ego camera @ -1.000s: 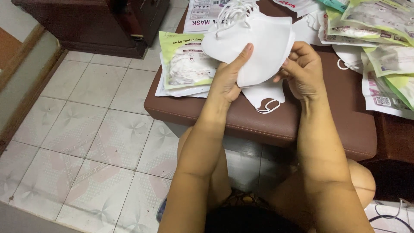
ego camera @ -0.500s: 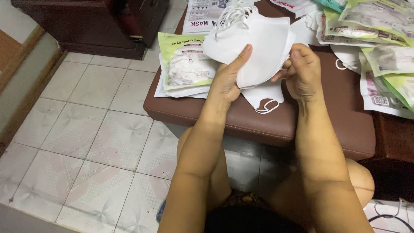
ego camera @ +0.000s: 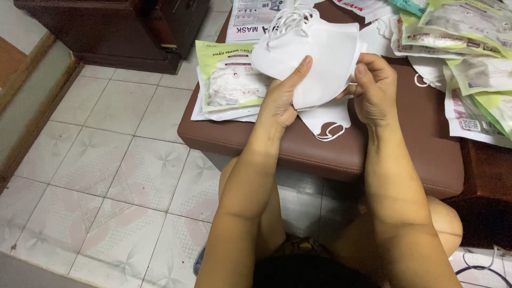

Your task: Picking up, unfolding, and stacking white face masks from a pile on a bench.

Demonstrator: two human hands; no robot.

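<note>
The left hand [ego camera: 281,101] and the right hand [ego camera: 375,88] together hold a stack of white folded face masks [ego camera: 314,58] just above the brown padded stool [ego camera: 341,154]. The left palm supports the stack from beneath with fingers stretched up its face, while the right hand pinches the edge, seemingly to keep the layers squared. One loose mask [ego camera: 328,124] lies on the stool below, and green-and-white mask packets [ego camera: 226,74] rest to the left within easy reach

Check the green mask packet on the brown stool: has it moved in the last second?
No. The green mask packet lies at the same spot on the brown stool, beside the left hand.
</note>
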